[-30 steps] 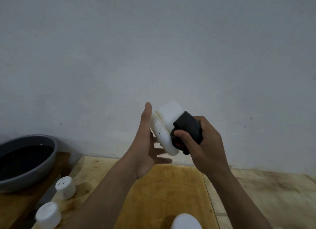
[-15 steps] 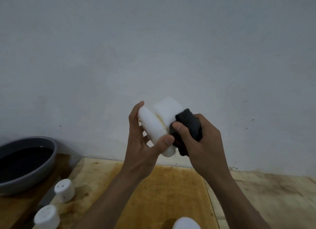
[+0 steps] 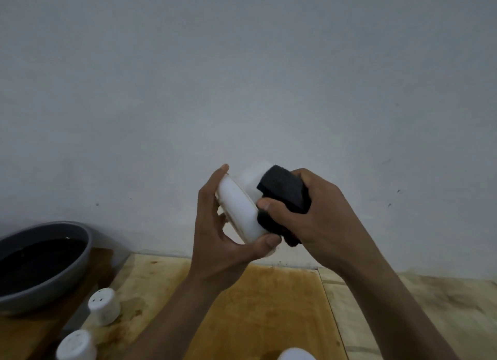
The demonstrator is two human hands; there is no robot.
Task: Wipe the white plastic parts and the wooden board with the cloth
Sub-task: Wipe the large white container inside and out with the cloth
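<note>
While left hand (image 3: 215,241) clamps the white plastic part (image 3: 238,212) at frame centre, long axis tilted upper-left to lower-right | right hand (image 3: 309,220) closed on dark cloth (image 3: 285,195), pressed to part's right flank | wooden board (image 3: 269,306) below, unobstructed | two white caps (image 3: 103,306) lower left, bowl (image 3: 67,273) beyond.

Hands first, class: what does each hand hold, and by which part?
The left hand holds the white plastic part by its rim, thumb below, fingers behind. The right hand grips the dark cloth bunched against it.
</note>
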